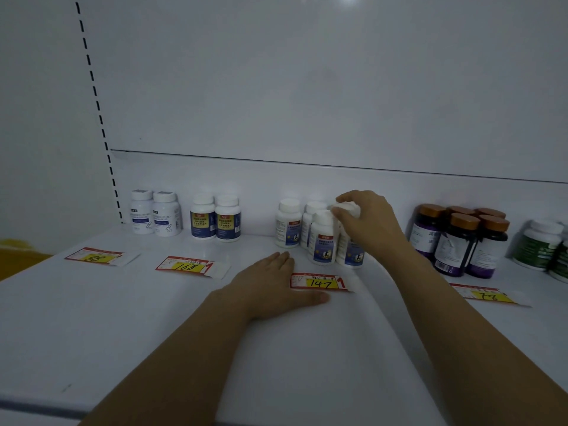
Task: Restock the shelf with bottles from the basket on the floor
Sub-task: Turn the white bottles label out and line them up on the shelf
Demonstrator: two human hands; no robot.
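White plastic pill bottle w/ blue label [352,255] stands front right of its cluster on the white metal shelf [153,318], right hand [368,222] gripping its cap from above, so it looks nearly placed; left hand [270,284] lies flat, fingers straight, beside the red-and-yellow price tag marked 147 [319,282]. Count: 4 such bottles incl. the held one, 2 white pale-label bottles [166,213], 2 white navy-and-yellow-label bottles [203,219], approx. 5 dark brown-capped bottles [461,241], at least 2 green-label bottles [538,244], 4 price tags. Basket isn't in view, so what's left can't be told
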